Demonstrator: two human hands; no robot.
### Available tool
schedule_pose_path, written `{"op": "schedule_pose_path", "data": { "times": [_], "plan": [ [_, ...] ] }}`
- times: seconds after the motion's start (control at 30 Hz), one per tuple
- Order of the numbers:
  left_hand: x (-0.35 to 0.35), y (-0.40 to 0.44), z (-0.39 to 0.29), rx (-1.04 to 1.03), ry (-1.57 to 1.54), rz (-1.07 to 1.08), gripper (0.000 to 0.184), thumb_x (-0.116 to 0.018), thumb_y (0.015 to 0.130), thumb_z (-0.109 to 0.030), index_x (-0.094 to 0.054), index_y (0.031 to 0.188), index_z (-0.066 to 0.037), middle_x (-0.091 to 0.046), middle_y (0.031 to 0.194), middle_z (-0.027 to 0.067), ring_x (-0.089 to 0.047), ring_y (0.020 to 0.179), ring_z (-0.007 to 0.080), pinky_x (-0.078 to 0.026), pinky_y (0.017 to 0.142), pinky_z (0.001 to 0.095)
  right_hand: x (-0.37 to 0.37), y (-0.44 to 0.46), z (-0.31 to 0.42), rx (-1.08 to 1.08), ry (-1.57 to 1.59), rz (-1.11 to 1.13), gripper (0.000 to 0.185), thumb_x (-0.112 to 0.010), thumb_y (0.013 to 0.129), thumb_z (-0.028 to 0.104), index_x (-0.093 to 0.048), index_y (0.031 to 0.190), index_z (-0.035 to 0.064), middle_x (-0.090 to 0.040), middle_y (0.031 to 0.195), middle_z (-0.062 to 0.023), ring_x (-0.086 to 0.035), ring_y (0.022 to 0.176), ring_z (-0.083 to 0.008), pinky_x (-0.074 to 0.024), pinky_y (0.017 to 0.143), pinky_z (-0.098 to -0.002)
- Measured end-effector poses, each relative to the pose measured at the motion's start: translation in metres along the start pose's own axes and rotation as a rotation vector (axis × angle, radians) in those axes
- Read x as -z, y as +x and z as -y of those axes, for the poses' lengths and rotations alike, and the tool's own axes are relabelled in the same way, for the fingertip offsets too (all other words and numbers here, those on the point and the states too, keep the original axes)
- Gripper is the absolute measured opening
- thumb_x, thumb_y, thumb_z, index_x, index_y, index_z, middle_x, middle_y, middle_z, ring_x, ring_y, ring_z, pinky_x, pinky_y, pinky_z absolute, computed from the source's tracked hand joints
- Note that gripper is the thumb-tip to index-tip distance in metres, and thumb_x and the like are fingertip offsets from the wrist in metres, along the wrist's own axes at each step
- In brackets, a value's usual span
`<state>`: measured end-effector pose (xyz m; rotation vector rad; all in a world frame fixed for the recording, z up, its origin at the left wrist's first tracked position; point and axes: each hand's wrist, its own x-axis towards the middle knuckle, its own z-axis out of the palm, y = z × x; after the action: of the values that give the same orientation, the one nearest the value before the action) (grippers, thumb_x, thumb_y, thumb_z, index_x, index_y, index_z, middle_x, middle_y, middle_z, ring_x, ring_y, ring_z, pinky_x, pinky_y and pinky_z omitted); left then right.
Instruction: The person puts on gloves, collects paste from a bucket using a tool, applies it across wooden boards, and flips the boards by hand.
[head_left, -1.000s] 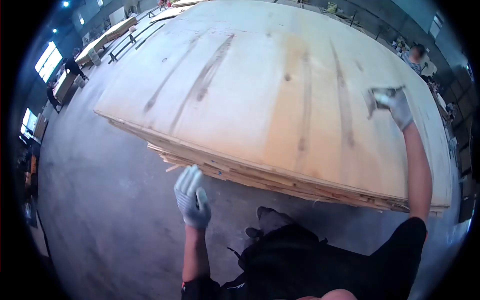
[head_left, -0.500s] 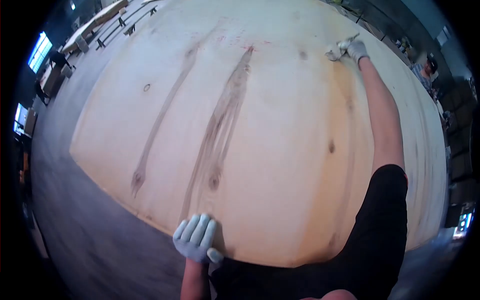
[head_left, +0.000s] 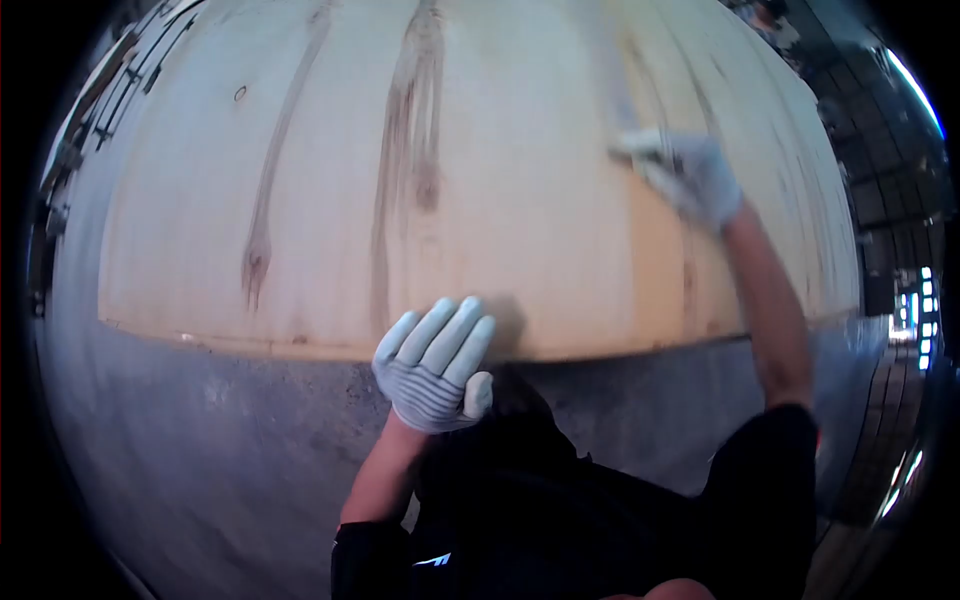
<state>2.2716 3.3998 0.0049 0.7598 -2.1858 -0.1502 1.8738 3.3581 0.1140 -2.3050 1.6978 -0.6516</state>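
Note:
A large pale plywood sheet (head_left: 540, 200) with dark grain streaks and an orange band fills the upper view. Over its right part is my right hand (head_left: 700, 180), in a white glove, blurred by motion. Its fingers are closed on a small, dark-edged thing (head_left: 625, 152) that I cannot make out. My left hand (head_left: 435, 365), gloved in white with grey stripes, is at the sheet's near edge, fingers stretched out and a little apart, with nothing in it.
Grey concrete floor (head_left: 230, 430) shows in front of the sheet's near edge. Dark racks or stands (head_left: 120, 95) are at the far left. At the upper right a person (head_left: 772, 15) is partly visible, beside dark stacked shapes (head_left: 880, 130).
My right hand has come back from the sheet's far side towards me, still closed on the small thing. My left hand is higher in view, its fingers stretched out. The view has shifted.

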Motion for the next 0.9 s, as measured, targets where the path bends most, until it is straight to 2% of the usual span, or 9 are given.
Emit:
{"op": "schedule_pose_path", "data": {
  "times": [0.03,0.07,0.2,0.33,0.37,0.43,0.5,0.77,0.9],
  "plan": [
    [0.011,-0.010,0.001,-0.061,-0.095,0.017,0.043,-0.045,0.102,-0.039,-0.071,0.126,-0.013,-0.069,0.134,0.0072,-0.061,0.124,0.0265,-0.044,0.106,0.0446,-0.012,-0.053,0.030,-0.005,-0.051,0.013,0.029,-0.066,0.094,-0.002,-0.074,0.121,0.0047,-0.077,0.117,-0.0086,-0.073,0.109,-0.0185,-0.0573,0.096,-0.0322],
    [0.023,-0.028,0.002,-0.104,-0.142,0.029,0.044,-0.043,0.103,-0.039,-0.070,0.125,-0.012,-0.068,0.133,0.0085,-0.060,0.125,0.0285,-0.044,0.106,0.0469,-0.027,-0.101,0.082,-0.277,0.089,-0.001,0.029,-0.068,0.093,0.000,-0.074,0.120,0.0055,-0.077,0.115,-0.0099,-0.074,0.108,-0.0220,-0.0584,0.095,-0.0344],
    [0.060,-0.106,-0.002,-0.094,-0.337,0.086,0.040,-0.047,0.101,-0.033,-0.069,0.124,-0.008,-0.068,0.132,0.0129,-0.061,0.124,0.0335,-0.045,0.106,0.0497,-0.067,-0.157,0.186,-0.017,-0.342,-0.192,0.024,-0.070,0.092,0.006,-0.075,0.116,0.0066,-0.078,0.104,-0.0135,-0.076,0.100,-0.0305,-0.0613,0.089,-0.0391],
    [0.104,-0.168,-0.001,-0.064,-0.437,0.185,0.038,-0.058,0.094,-0.027,-0.069,0.122,-0.005,-0.070,0.129,0.0149,-0.063,0.123,0.0353,-0.048,0.104,0.0500,-0.071,-0.139,0.222,-0.261,-0.136,-0.200,0.022,-0.070,0.093,0.006,-0.076,0.114,0.0044,-0.078,0.104,-0.0151,-0.077,0.093,-0.0269,-0.0610,0.083,-0.0356],
    [0.116,-0.177,0.002,-0.054,-0.429,0.240,0.038,-0.059,0.093,-0.027,-0.070,0.122,-0.005,-0.070,0.128,0.0150,-0.063,0.123,0.0353,-0.048,0.105,0.0500,-0.063,-0.127,0.237,-0.552,0.123,-0.158,0.024,-0.070,0.095,0.008,-0.076,0.117,0.0028,-0.079,0.101,-0.0131,-0.075,0.085,-0.0186,-0.0603,0.079,-0.0306],
    [0.121,-0.185,-0.011,-0.055,-0.391,0.248,0.037,-0.062,0.090,-0.022,-0.069,0.122,-0.004,-0.070,0.128,0.0145,-0.064,0.122,0.0348,-0.048,0.106,0.0499,-0.043,-0.109,0.227,-0.250,0.051,-0.242,0.027,-0.068,0.095,0.007,-0.074,0.120,-0.0006,-0.078,0.099,-0.0111,-0.072,0.082,-0.0140,-0.0604,0.077,-0.0288],
    [0.161,-0.201,0.024,-0.035,-0.365,0.243,0.036,-0.062,0.090,-0.021,-0.069,0.122,-0.004,-0.070,0.129,0.0132,-0.064,0.122,0.0338,-0.048,0.106,0.0494,-0.050,-0.055,0.263,-0.346,0.514,-0.289,0.029,-0.068,0.093,0.005,-0.073,0.121,-0.0043,-0.078,0.098,-0.0110,-0.073,0.084,-0.0151,-0.0620,0.076,-0.0296],
    [0.224,-0.300,0.184,0.529,-0.189,0.183,0.020,-0.062,0.094,-0.011,-0.076,0.105,-0.001,-0.075,0.111,0.0193,-0.070,0.107,0.0378,-0.055,0.096,0.0454,-0.096,0.173,0.285,-0.223,0.579,-0.311,0.029,-0.074,0.092,0.011,-0.074,0.116,-0.0044,-0.078,0.101,-0.0123,-0.076,0.085,-0.0198,-0.0649,0.076,-0.0327],
    [0.272,-0.420,0.243,0.890,0.009,0.231,0.024,-0.064,0.100,-0.021,-0.078,0.103,-0.002,-0.075,0.109,0.0200,-0.072,0.104,0.0354,-0.056,0.094,0.0425,-0.127,0.293,0.256,-0.328,0.854,-0.370,0.021,-0.075,0.089,0.007,-0.076,0.107,-0.0012,-0.076,0.090,-0.0083,-0.072,0.077,-0.0192,-0.0645,0.078,-0.0363]
  ]
}}
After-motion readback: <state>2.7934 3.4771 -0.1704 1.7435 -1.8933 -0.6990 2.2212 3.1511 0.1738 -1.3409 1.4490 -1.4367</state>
